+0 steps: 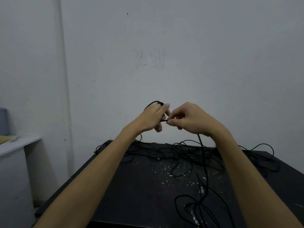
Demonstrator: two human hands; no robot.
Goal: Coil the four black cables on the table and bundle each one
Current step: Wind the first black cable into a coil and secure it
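Observation:
Both hands are raised above the black table (144,186), close together. My left hand (152,118) holds a black cable looped over its fingers, a turn of it showing above the knuckles (154,102). My right hand (189,119) pinches the same cable between thumb and fingertip, right beside the left fingers. From under my right hand the cable (203,162) hangs down to loose loops on the table near me (194,204). More black cables (177,152) lie tangled across the far part of the table.
The black table is speckled with white flecks and stands against a pale wall (164,55). A white shelf or counter (18,143) sits at the left with a grey container (3,120) on it. A cable loop reaches over the table's far right edge (263,147).

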